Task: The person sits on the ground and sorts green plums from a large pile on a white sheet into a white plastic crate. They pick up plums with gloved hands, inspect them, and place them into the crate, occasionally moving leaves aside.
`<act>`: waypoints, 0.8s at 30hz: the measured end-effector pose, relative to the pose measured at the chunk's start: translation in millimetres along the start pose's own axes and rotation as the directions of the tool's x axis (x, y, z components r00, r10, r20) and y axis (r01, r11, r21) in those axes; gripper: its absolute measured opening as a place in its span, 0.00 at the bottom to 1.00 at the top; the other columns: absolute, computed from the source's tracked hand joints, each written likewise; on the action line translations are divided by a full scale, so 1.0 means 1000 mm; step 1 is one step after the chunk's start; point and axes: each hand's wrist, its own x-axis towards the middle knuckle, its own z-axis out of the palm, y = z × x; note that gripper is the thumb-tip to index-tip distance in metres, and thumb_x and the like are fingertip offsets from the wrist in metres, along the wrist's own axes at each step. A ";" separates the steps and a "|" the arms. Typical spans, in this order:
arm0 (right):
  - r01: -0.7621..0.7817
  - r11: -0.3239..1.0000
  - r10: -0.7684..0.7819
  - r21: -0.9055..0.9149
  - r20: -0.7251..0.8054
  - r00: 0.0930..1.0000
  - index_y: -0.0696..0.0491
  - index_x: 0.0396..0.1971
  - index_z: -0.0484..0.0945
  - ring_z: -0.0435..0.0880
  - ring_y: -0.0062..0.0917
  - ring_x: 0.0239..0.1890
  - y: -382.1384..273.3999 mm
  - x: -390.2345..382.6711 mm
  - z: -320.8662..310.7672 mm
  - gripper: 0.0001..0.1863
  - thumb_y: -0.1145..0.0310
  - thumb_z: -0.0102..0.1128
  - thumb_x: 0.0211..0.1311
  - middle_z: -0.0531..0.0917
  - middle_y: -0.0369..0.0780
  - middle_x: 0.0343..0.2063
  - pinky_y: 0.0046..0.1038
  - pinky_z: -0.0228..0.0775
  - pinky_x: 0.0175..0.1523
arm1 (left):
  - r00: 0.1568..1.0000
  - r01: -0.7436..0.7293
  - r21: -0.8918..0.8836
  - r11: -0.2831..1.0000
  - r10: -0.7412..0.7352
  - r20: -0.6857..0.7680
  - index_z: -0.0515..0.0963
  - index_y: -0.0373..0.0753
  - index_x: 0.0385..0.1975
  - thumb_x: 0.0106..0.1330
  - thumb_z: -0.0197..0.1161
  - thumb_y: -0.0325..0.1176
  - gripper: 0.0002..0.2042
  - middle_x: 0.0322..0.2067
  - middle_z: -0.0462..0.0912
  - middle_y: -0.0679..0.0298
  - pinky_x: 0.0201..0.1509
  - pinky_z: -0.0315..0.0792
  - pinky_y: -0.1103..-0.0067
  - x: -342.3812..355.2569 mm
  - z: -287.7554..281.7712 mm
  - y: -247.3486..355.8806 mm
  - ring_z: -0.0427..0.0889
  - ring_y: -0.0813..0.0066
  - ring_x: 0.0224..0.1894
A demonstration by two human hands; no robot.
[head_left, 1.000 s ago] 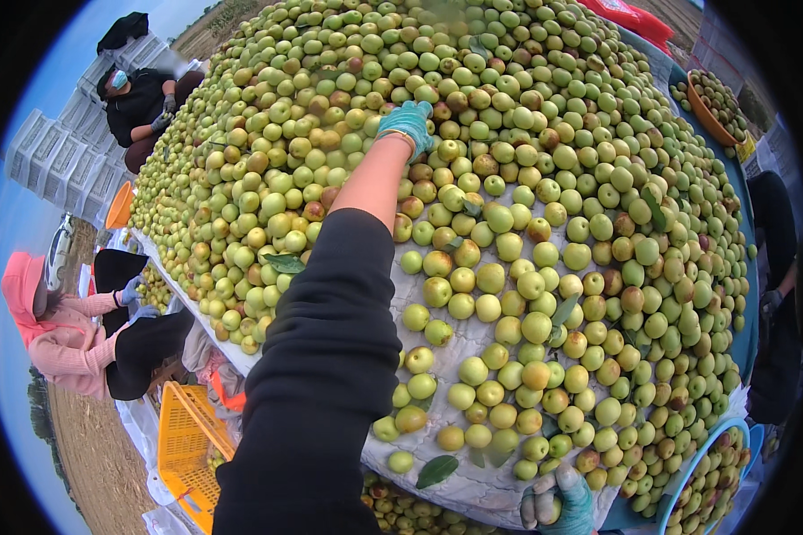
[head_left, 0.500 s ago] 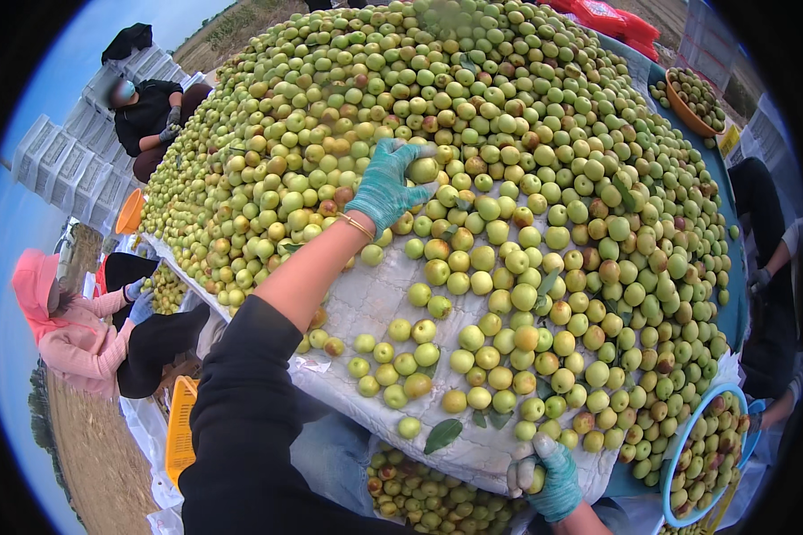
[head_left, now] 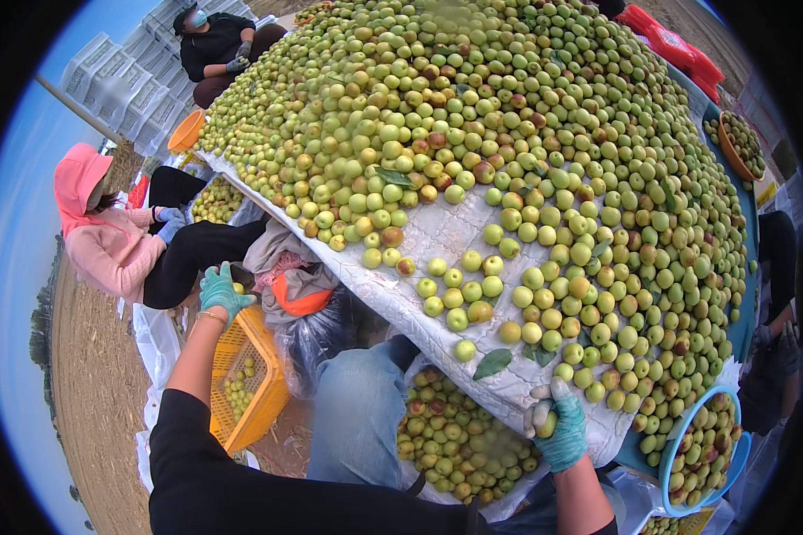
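Note:
My left hand (head_left: 225,292), in a teal-and-grey glove, is above the yellow slatted crate (head_left: 260,346). A green jujube (head_left: 238,288) shows at its fingers. Several jujubes (head_left: 239,392) lie at the bottom of that crate. At the near edge of the quilted white sheet (head_left: 375,290), my right hand (head_left: 562,437) wears a matching glove and has its fingers around another green jujube (head_left: 547,425). A large heap of jujubes (head_left: 509,116), green with some red-brown patches, covers most of the sheet. Below its edge, a lined container holds more jujubes (head_left: 455,437) between my legs.
A blue-rimmed basket (head_left: 667,464) of jujubes stands at the right, and an orange bowl (head_left: 732,152) at the far right. A person in pink (head_left: 107,250) sits at the left, one in black (head_left: 214,49) farther back. Stacked white crates (head_left: 125,89) rise behind them.
My left hand has left the heap and swung left and toward me to the yellow crate. The right hand stays by the sheet's edge with its jujube. The view has shifted left.

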 end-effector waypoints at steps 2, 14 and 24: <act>-0.008 1.000 0.008 -0.012 -0.005 1.000 0.57 0.30 0.77 0.72 0.31 0.12 0.003 0.002 0.003 0.20 0.53 0.50 0.67 0.72 0.37 0.09 0.28 0.64 0.17 | 0.956 -0.287 -0.212 0.934 0.264 -0.130 0.63 0.39 0.61 0.46 0.73 0.49 0.42 0.56 0.65 0.49 0.61 0.64 0.63 0.016 0.012 0.028 0.66 0.51 0.59; -0.061 0.995 0.062 -0.080 0.008 0.998 0.59 0.30 0.77 0.71 0.33 0.11 0.017 0.010 0.014 0.22 0.52 0.51 0.66 0.73 0.39 0.09 0.30 0.64 0.17 | 0.971 -0.230 -0.847 0.479 0.054 -0.232 0.70 0.44 0.56 0.63 0.60 0.38 0.21 0.51 0.68 0.49 0.54 0.69 0.67 0.037 -0.007 0.353 0.74 0.51 0.49; -0.039 0.995 0.041 -0.091 0.028 0.999 0.59 0.30 0.78 0.71 0.34 0.11 0.009 0.020 0.006 0.21 0.54 0.48 0.67 0.73 0.39 0.09 0.31 0.64 0.17 | 0.891 -0.387 -0.900 0.201 -0.170 -0.421 0.73 0.39 0.50 0.64 0.54 0.32 0.15 0.46 0.75 0.50 0.53 0.71 0.68 0.095 -0.051 0.371 0.77 0.53 0.46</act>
